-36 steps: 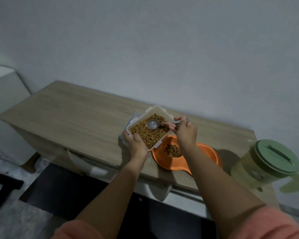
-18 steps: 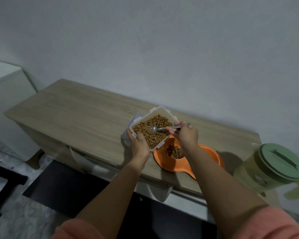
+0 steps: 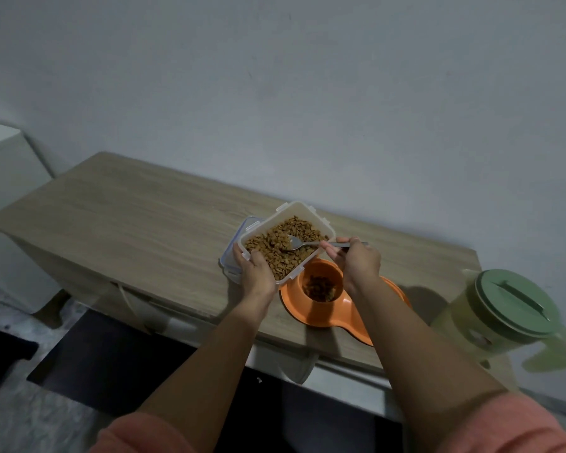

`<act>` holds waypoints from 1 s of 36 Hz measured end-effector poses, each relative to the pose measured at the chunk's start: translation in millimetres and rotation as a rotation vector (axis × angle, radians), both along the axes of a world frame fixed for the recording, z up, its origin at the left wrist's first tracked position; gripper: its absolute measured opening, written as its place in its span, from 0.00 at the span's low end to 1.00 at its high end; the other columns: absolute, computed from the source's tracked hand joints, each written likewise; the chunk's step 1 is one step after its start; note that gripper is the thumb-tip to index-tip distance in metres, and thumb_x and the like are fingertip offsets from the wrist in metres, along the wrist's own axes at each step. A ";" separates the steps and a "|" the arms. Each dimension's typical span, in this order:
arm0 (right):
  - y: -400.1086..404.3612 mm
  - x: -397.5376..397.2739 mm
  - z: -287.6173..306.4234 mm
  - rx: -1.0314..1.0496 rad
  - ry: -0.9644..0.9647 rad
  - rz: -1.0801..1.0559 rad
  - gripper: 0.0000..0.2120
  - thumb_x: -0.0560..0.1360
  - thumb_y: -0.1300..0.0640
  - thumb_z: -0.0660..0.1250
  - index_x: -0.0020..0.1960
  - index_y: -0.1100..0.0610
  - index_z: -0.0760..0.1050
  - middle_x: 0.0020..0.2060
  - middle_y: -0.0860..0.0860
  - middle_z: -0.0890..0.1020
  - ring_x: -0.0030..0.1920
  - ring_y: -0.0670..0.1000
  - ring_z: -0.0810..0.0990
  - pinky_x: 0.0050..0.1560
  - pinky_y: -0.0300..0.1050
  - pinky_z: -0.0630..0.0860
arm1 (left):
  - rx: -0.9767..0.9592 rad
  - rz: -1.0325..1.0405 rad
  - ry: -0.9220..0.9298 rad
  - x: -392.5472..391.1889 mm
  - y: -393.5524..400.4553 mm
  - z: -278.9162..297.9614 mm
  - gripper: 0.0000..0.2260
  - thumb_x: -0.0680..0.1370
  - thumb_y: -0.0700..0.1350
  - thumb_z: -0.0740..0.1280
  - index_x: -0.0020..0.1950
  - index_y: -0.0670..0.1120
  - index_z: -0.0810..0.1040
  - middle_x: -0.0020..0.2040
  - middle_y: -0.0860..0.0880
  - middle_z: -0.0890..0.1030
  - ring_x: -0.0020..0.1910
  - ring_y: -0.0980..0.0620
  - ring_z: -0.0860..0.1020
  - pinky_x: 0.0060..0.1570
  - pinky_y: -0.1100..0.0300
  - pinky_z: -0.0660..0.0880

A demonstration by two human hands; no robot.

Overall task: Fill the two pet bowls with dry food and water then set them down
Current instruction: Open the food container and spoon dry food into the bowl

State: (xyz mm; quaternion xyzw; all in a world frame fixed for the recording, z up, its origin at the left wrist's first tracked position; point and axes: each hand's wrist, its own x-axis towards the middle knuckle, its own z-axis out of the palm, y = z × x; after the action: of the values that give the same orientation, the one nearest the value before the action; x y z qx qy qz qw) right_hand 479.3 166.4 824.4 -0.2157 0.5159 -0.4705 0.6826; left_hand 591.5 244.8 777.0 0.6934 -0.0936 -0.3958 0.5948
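Observation:
An orange double pet bowl (image 3: 337, 317) sits near the table's front edge; its left cup holds some brown kibble, and my right arm hides its right cup. My left hand (image 3: 257, 276) grips the near corner of a clear plastic container (image 3: 303, 212) full of kibble, held tilted just above the bowl's left side. My right hand (image 3: 356, 263) pinches the handle of a metal spoon (image 3: 303, 245) whose bowl is dug into the kibble. A pale pitcher with a green lid (image 3: 512, 304) stands at the table's right end.
The container's clear lid (image 3: 232, 256) lies on the wooden table (image 3: 128, 220) under the container's left side. A white wall rises right behind the table. A white cabinet (image 3: 7, 178) stands at the far left, and a dark mat lies on the floor below.
The spoon has dipped from above the kibble down into it, its bowl now buried. My left hand keeps the container tilted over the orange bowl; the view has shifted slightly.

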 end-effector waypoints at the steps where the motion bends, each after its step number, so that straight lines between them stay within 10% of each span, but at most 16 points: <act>1: -0.8 -1.2 0.5 0.001 -0.004 -0.013 0.13 0.82 0.64 0.53 0.43 0.65 0.72 0.47 0.66 0.76 0.37 0.57 0.83 0.31 0.39 0.82 | 0.001 0.003 0.000 0.6 -1.9 -3.1 0.22 0.83 0.52 0.48 0.76 0.65 0.47 0.71 0.40 0.67 0.64 0.38 0.73 0.60 0.37 0.75; 21: -2.0 -49.5 11.8 -0.054 -0.003 -0.265 0.15 0.82 0.63 0.54 0.40 0.65 0.71 0.39 0.63 0.75 0.40 0.62 0.81 0.31 0.41 0.82 | 0.009 0.137 -0.017 11.4 -23.3 -19.0 0.23 0.82 0.48 0.48 0.78 0.58 0.49 0.70 0.38 0.66 0.63 0.36 0.72 0.58 0.37 0.75; 36: 28.8 -53.6 -26.7 -0.725 0.957 0.219 0.12 0.81 0.61 0.57 0.54 0.64 0.78 0.51 0.60 0.80 0.47 0.50 0.84 0.49 0.42 0.82 | 0.030 0.089 -0.049 13.4 -24.4 -18.8 0.23 0.82 0.48 0.48 0.78 0.57 0.49 0.73 0.40 0.64 0.66 0.37 0.70 0.60 0.37 0.74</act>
State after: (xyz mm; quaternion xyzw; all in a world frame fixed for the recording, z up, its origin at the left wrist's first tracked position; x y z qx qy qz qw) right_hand 425.7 195.1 797.6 -0.6736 0.5471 -0.3941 0.3028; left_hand 604.9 220.5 758.1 0.7151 -0.0710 -0.3532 0.5990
